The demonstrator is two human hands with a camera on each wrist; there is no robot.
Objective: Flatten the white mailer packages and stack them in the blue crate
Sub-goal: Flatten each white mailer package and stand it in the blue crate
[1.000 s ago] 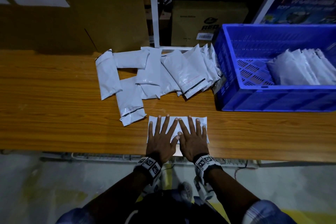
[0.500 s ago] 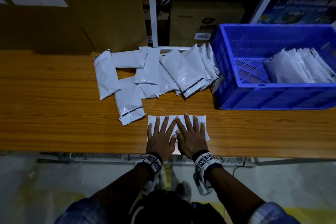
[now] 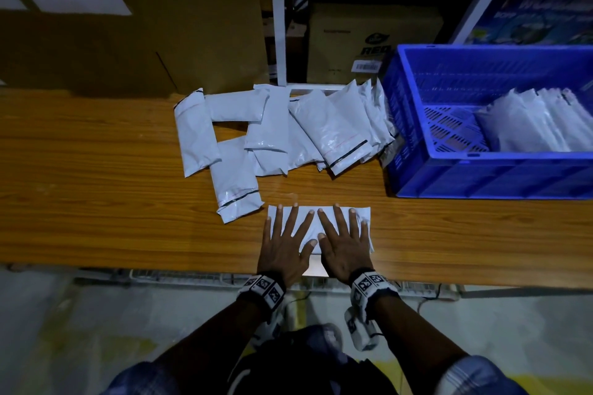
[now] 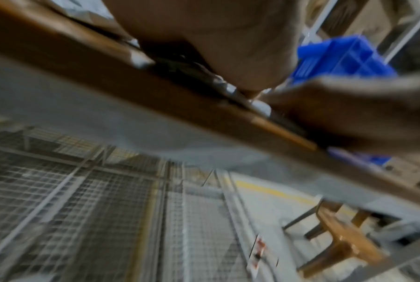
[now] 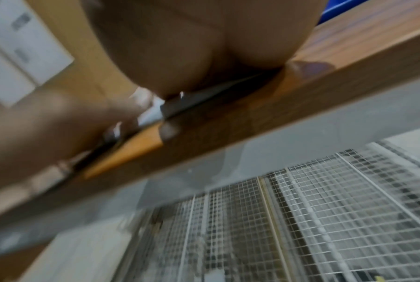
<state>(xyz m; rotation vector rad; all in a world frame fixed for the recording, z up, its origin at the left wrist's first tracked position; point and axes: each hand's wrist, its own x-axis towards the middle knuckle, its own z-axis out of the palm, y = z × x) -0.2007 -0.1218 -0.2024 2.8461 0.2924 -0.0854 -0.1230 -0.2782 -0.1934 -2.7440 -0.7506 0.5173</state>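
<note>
Table [image 3: 96, 202] of wood grain is seen carrying everything, its near edge running just under the wrists. Blue crate [image 3: 481, 176] is set at the far right of it, within reach so that finished packages can be passed across without a step; several white mailers [image 3: 539, 125] are already leaned in a row inside it. Between crate and table middle, a loose heap of unflattened mailers [image 3: 282, 135] is spread, some overlapping, the rightmost resting against the crate wall (a judgement: these remain to be done, so the task is perhaps a third along). Nearest the edge, one mailer [image 3: 330, 218] is laid flat and lengthwise, probably drawn close so that body weight can be brought down on it.

The left hand [image 3: 284, 242] and the right hand [image 3: 345, 242] are both pressed palm-down on this mailer, fingers straight and spread, nothing grasped; the thumbs almost meet at the middle. The wide spread is judged to serve to push trapped air outward. From the wrist views only blurred palms on the table edge can be made out.

Compared with the picture half a second ago, little is altered: both hands remain flat on the same mailer, with the fingers fanned slightly wider toward its ends, and the heap and crate contents are unchanged.
</note>
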